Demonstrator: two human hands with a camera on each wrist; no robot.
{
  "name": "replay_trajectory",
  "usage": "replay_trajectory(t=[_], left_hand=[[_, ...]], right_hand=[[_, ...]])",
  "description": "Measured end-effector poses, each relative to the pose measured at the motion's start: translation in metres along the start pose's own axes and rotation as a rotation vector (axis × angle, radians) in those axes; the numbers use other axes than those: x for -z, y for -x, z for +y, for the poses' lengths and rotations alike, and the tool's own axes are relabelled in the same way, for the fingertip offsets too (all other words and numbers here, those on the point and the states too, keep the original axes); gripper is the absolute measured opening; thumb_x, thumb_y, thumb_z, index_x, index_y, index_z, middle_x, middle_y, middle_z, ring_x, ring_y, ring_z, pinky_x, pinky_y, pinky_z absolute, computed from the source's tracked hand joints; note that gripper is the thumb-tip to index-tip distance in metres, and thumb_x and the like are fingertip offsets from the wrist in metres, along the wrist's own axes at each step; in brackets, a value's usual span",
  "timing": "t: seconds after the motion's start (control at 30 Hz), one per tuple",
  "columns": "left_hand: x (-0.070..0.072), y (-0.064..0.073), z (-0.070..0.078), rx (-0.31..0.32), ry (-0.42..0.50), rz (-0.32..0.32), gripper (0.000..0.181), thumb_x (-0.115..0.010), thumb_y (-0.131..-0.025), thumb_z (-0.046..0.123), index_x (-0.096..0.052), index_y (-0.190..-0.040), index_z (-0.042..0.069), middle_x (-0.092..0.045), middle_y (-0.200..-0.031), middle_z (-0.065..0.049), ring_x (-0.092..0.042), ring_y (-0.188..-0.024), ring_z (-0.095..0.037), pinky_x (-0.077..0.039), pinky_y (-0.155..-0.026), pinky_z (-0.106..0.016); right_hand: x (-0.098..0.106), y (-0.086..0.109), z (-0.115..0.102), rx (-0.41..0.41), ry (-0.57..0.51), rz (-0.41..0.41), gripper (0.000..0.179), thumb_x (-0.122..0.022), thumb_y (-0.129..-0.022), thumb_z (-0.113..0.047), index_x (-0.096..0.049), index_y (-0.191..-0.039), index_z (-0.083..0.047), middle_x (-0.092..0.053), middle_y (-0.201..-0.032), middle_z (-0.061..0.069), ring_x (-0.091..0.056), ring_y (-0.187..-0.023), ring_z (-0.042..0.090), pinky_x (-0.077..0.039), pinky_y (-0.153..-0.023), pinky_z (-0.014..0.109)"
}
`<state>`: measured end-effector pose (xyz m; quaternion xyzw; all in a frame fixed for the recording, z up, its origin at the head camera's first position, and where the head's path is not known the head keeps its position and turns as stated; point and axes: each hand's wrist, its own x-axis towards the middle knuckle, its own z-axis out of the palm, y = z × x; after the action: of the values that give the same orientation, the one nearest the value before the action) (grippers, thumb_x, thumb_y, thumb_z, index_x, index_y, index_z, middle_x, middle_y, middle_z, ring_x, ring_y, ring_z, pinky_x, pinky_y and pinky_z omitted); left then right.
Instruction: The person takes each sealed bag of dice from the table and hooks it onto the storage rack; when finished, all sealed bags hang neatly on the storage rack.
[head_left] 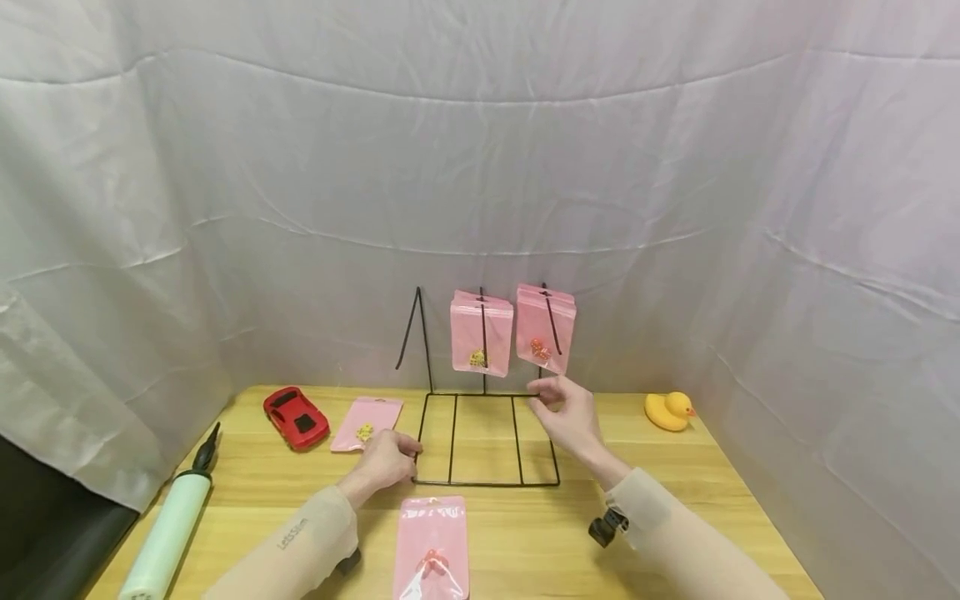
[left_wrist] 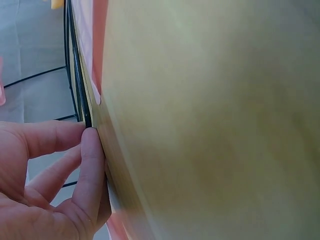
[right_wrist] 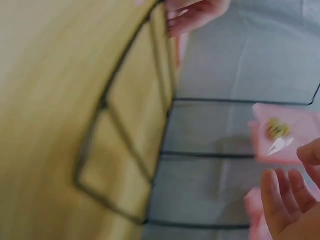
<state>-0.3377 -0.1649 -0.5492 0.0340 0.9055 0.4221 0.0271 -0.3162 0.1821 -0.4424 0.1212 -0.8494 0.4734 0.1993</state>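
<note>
A black wire display rack stands on the table, with three upright hooks at its back. My left hand pinches the left front corner of its base; the left wrist view shows thumb and finger meeting at the wire. Pink zip packets with a yellow item hang on the middle hook. More pink packets with red-orange items hang on the right hook. Just below these, my right hand is held beside the rack's back right part, fingers loosely bent, nothing in them. The left hook is bare.
Left of the rack lies a pink packet, beside a red toy car. Another pink packet lies in front. A pale green hand pump is at far left, a yellow rubber duck at right. Grey curtains enclose the table.
</note>
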Motion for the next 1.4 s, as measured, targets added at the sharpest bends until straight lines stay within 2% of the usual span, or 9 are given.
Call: replay_trajectory(t=[0.1, 0.23, 0.3, 0.5, 0.67, 0.77, 0.93, 1.07, 1.4], left_hand=[[0.009, 0.01, 0.015, -0.011, 0.021, -0.013, 0.044, -0.08, -0.071, -0.001, -0.086, -0.115, 0.004, -0.082, -0.101, -0.009, -0.072, -0.089, -0.02, -0.061, -0.075, -0.03], [0.025, 0.034, 0.04, 0.03, 0.096, -0.041, 0.042, -0.081, -0.082, -0.002, -0.08, -0.124, -0.004, -0.08, -0.114, -0.018, -0.075, -0.091, -0.021, -0.067, -0.074, -0.034], [0.031, 0.042, 0.045, 0.037, 0.112, -0.059, 0.043, -0.083, -0.086, 0.001, -0.078, -0.128, -0.005, -0.079, -0.119, -0.019, -0.074, -0.094, -0.02, -0.068, -0.075, -0.035], [0.046, 0.076, 0.052, -0.076, 0.029, -0.126, 0.051, -0.089, -0.086, 0.013, -0.076, -0.133, -0.003, -0.08, -0.125, -0.019, -0.079, -0.107, -0.028, -0.067, -0.092, -0.048], [0.044, 0.104, 0.053, -0.124, -0.035, -0.181, 0.064, -0.095, -0.083, 0.023, -0.073, -0.138, -0.001, -0.079, -0.132, -0.023, -0.077, -0.113, -0.037, -0.064, -0.1, -0.06], [0.034, 0.115, 0.055, -0.15, -0.08, -0.177, 0.071, -0.098, -0.08, 0.026, -0.072, -0.139, -0.003, -0.077, -0.133, -0.027, -0.076, -0.114, -0.041, -0.062, -0.1, -0.064], [0.017, 0.121, 0.059, -0.187, -0.188, -0.111, 0.074, -0.103, -0.069, 0.026, -0.076, -0.131, -0.003, -0.078, -0.124, -0.023, -0.073, -0.111, -0.039, -0.059, -0.102, -0.067], [0.01, 0.122, 0.064, -0.199, -0.197, -0.113, 0.066, -0.102, -0.062, 0.019, -0.079, -0.121, -0.002, -0.076, -0.113, -0.016, -0.068, -0.104, -0.031, -0.059, -0.097, -0.064], [0.005, 0.123, 0.063, -0.157, -0.217, -0.162, 0.055, -0.103, -0.057, 0.012, -0.074, -0.104, 0.008, -0.067, -0.1, -0.008, -0.059, -0.099, -0.025, -0.057, -0.093, -0.057]], right_hand=[[0.007, 0.007, 0.018, -0.06, 0.012, -0.045, 0.024, -0.081, -0.095, -0.002, -0.083, -0.118, -0.005, -0.083, -0.12, 0.021, -0.082, -0.095, 0.03, -0.062, -0.073, 0.021], [0.014, 0.016, 0.037, -0.19, 0.004, -0.131, 0.033, -0.081, -0.094, -0.002, -0.08, -0.127, -0.001, -0.078, -0.132, 0.027, -0.082, -0.094, 0.027, -0.066, -0.071, 0.025], [0.016, 0.021, 0.045, -0.248, -0.002, -0.175, 0.039, -0.082, -0.093, -0.003, -0.077, -0.131, 0.002, -0.076, -0.136, 0.029, -0.083, -0.094, 0.026, -0.067, -0.071, 0.029], [0.018, 0.034, 0.057, -0.355, 0.009, -0.29, 0.047, -0.085, -0.093, -0.007, -0.072, -0.137, 0.003, -0.074, -0.137, 0.028, -0.081, -0.099, 0.028, -0.069, -0.068, 0.038], [0.017, 0.039, 0.064, -0.384, 0.039, -0.32, 0.046, -0.088, -0.09, -0.008, -0.072, -0.132, 0.002, -0.077, -0.128, 0.022, -0.078, -0.104, 0.026, -0.069, -0.069, 0.036], [0.016, 0.04, 0.067, -0.393, 0.054, -0.314, 0.047, -0.089, -0.088, -0.007, -0.072, -0.131, 0.003, -0.078, -0.122, 0.021, -0.078, -0.092, 0.022, -0.068, -0.066, 0.036], [0.014, 0.039, 0.071, -0.374, 0.117, -0.301, 0.048, -0.091, -0.084, -0.006, -0.074, -0.128, 0.003, -0.078, -0.112, 0.017, -0.073, -0.075, 0.017, -0.066, -0.061, 0.033], [0.012, 0.039, 0.073, -0.342, 0.2, -0.31, 0.047, -0.094, -0.08, -0.006, -0.076, -0.123, -0.001, -0.076, -0.103, 0.011, -0.07, -0.068, 0.016, -0.062, -0.06, 0.029], [0.006, 0.039, 0.076, -0.247, 0.314, -0.316, 0.038, -0.096, -0.074, -0.005, -0.081, -0.108, -0.008, -0.076, -0.095, 0.003, -0.067, -0.086, 0.016, -0.059, -0.075, 0.032]])
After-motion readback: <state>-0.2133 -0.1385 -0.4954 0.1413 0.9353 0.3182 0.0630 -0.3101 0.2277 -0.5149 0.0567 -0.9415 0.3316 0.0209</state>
